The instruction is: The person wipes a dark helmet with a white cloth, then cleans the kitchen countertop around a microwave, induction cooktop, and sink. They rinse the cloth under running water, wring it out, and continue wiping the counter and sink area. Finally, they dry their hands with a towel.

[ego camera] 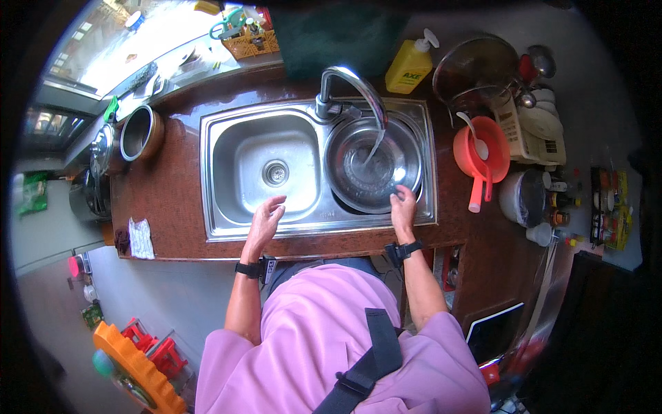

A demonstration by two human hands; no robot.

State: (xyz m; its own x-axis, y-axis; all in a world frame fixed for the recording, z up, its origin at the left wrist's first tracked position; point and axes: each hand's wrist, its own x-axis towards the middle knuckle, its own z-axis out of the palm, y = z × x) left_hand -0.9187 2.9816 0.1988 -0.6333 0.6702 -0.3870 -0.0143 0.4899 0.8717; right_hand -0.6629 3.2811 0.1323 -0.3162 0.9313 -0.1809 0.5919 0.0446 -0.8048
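Water runs from a curved chrome faucet (357, 80) into a round stainless steel basin (339, 178). The basin sits in the right bowl of a double sink, and clear water lies in its bottom. My right hand (403, 209) is over the basin's front right rim, fingers bent and nothing visible in them; whether it touches the rim is unclear. Above the front edge of the left sink bowl (232, 155), my left hand (266, 222) is empty, its thumb apart from the fingers. That bowl shows a bare bottom with a drain strainer (275, 173).
A yellow AXE pump bottle (408, 67) stands behind the sink. To the right are a coral dipper (496, 139) with a spoon, a dish rack (509, 124) and a plastic-covered pot (520, 199). On the left are a metal pot (142, 134) and a folded cloth (140, 238).
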